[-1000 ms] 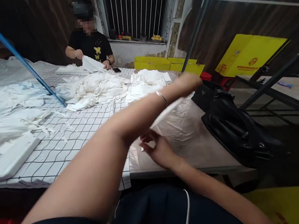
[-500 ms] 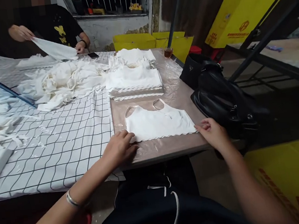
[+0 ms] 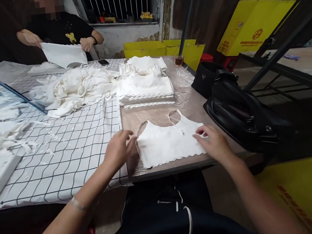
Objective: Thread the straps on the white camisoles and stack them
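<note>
A white cropped camisole top (image 3: 170, 143) with thin straps and a wavy hem lies spread at the table's front edge, straps pointing away from me. My left hand (image 3: 120, 147) is at its upper left side, thumb and fingers closed at the fabric edge, slightly blurred. On the opposite side, my right hand (image 3: 215, 142) pinches the upper right edge between thumb and fingers. Just beyond lies a neat stack of white tops (image 3: 145, 90) with scalloped hems.
A loose heap of white garments (image 3: 76, 84) covers the checked cloth (image 3: 91, 139) on the left. Black bags (image 3: 237, 111) sit at the table's right edge. Across the table a co-worker (image 3: 64, 33) holds up a white garment (image 3: 66, 54). Yellow boxes (image 3: 255, 26) stand behind.
The top has shifted toward me, its hem now near the table edge. Both hands have gone from its lower corners to its upper sides. The co-worker's garment is now stretched between both hands.
</note>
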Available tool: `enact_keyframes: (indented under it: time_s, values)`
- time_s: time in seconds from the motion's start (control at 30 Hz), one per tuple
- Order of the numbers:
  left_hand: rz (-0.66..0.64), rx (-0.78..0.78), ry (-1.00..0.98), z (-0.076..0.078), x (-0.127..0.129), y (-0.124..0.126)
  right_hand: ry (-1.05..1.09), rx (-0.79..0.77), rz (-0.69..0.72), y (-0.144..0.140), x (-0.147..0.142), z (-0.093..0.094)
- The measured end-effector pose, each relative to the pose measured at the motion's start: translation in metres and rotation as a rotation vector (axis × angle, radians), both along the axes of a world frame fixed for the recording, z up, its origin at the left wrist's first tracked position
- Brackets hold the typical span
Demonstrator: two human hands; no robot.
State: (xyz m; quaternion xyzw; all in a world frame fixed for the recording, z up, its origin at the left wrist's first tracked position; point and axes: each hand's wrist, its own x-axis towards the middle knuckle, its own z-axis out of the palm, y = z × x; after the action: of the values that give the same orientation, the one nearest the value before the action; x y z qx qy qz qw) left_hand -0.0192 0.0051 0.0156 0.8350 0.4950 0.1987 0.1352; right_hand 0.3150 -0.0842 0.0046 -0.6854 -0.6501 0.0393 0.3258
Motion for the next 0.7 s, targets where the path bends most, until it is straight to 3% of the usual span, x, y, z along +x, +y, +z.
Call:
enact_keyframes:
  time_s: [0.07, 0.2, 0.37, 0.43, 0.5, 0.57, 0.7]
  values:
    - [0.129, -0.078, 0.108, 0.0, 0.013, 0.024, -0.03, -0.016, 0.212, 0.009, -0.038, -0.008]
    - [0.075, -0.301, 0.129, -0.002, 0.034, 0.069, -0.186, -0.084, 0.47, 0.014, -0.089, -0.03]
    - [-0.02, -0.727, -0.387, 0.019, 0.022, 0.142, -0.215, -0.12, 0.51, -0.001, -0.088, -0.042]
    - [-0.011, -0.745, -0.44, 0.036, 0.017, 0.17, -0.154, -0.144, 0.519, -0.002, -0.085, -0.039]
    - [0.003, -0.677, -0.377, 0.055, 0.021, 0.185, -0.008, -0.172, 0.524, 0.006, -0.085, -0.033]
    - [-0.037, -0.686, -0.352, 0.075, 0.032, 0.181, 0.286, -0.229, 0.485, 0.022, -0.088, -0.024]
    - [-0.27, -0.938, -0.513, 0.105, 0.062, 0.133, 1.146, -0.471, 0.371, 0.069, -0.099, 0.001]
